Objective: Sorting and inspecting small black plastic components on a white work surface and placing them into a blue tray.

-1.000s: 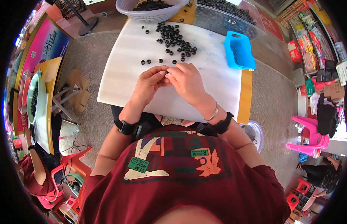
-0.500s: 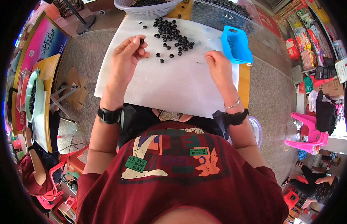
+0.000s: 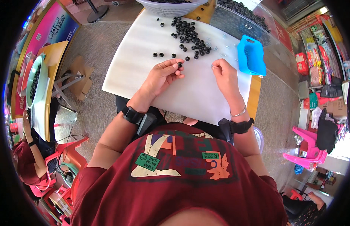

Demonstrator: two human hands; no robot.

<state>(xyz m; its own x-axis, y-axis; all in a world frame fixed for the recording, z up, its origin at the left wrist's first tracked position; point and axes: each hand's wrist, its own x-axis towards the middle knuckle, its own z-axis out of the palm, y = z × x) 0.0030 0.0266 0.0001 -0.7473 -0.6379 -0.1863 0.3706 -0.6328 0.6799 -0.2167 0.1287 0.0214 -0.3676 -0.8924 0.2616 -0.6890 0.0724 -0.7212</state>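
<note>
Above the white sheet (image 3: 141, 41), my left hand (image 3: 161, 77) has its thumb and forefinger closed on a small round black bead (image 3: 179, 65), the other fingers curled. To its right my right hand (image 3: 224, 74) pinches a tiny shiny piece (image 3: 212, 66) at its fingertips; its exact kind is too small to make out. A gap separates the two hands. Just beyond them a loose pile of black beads (image 3: 188, 32) spreads over the sheet, with a few strays nearer my left hand. Small clear or silvery pieces (image 3: 215, 48) lie scattered right of the pile.
A blue plastic tray (image 3: 262, 62) with small pieces inside stands at the table's right edge. Along the far edge are a grey basket (image 3: 171, 9) and a clear bin (image 3: 239, 24) of black beads. Another person (image 3: 32, 158) sits at a side table on the left.
My left hand has come right and nearer with the bead, closing on my right hand. My right hand has shifted slightly left, and the shiny piece now shows at its fingertips. The whole view has shifted.
</note>
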